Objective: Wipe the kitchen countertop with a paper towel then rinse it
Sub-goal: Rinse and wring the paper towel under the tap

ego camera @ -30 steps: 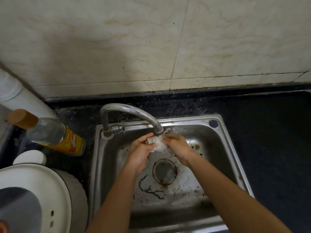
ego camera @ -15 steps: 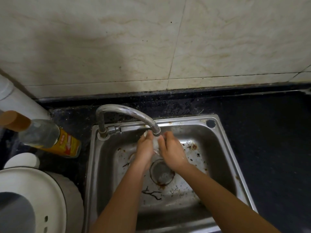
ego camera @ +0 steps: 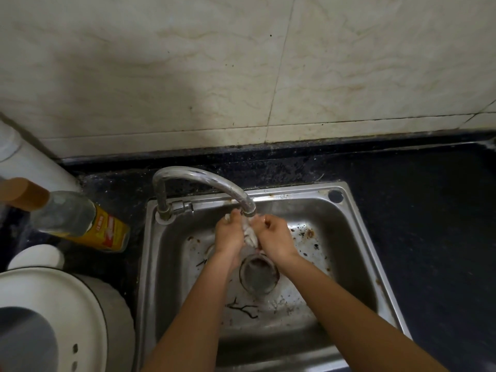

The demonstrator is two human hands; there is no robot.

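With my left hand [ego camera: 228,237] and right hand [ego camera: 273,238] both clamped on the wet towel [ego camera: 249,234] under the tap [ego camera: 248,208], I judge wiping finished and rinsing nearly done.

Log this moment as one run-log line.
stage: rinse | both hands, left hand, right hand, squeezing paper towel under faucet | over sink

1. We see the stainless steel sink [ego camera: 357,237] set into the dark speckled countertop [ego camera: 429,224]; the curved metal faucet [ego camera: 204,181] rises at its back-left corner.
2. Under the spout, both hands meet over the round drain [ego camera: 259,275], the left hand [ego camera: 229,237] and right hand [ego camera: 275,240] pressing the wet white paper towel [ego camera: 249,234] between them.
3. Left of the sink lies the clear bottle with yellow label [ego camera: 80,218]; before it stands the white round-lidded appliance [ego camera: 53,312].
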